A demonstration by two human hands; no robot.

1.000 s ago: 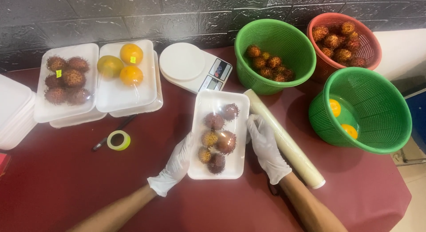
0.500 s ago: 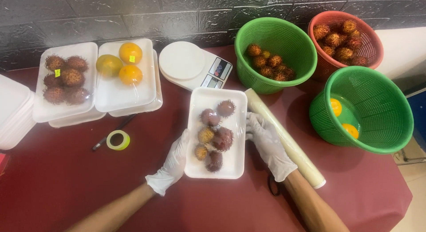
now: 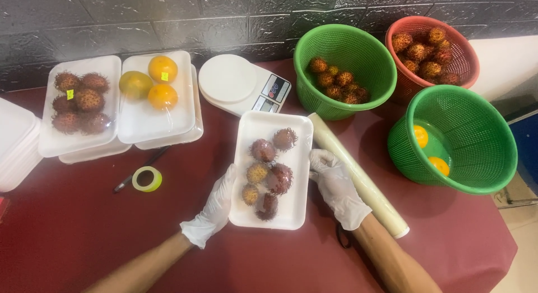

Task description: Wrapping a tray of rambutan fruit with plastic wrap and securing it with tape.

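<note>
While two wrapped fruit trays (image 3: 120,105) already sit at upper left, the gloved left hand (image 3: 216,206) and right hand (image 3: 336,183) grip the unwrapped white rambutan tray (image 3: 273,169) at centre, beside the cling-film roll (image 3: 358,175) on the counter (image 3: 84,237).

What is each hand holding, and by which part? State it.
Both hold the white foam tray of rambutans: left hand on its left long edge, right hand on its right long edge.
</note>
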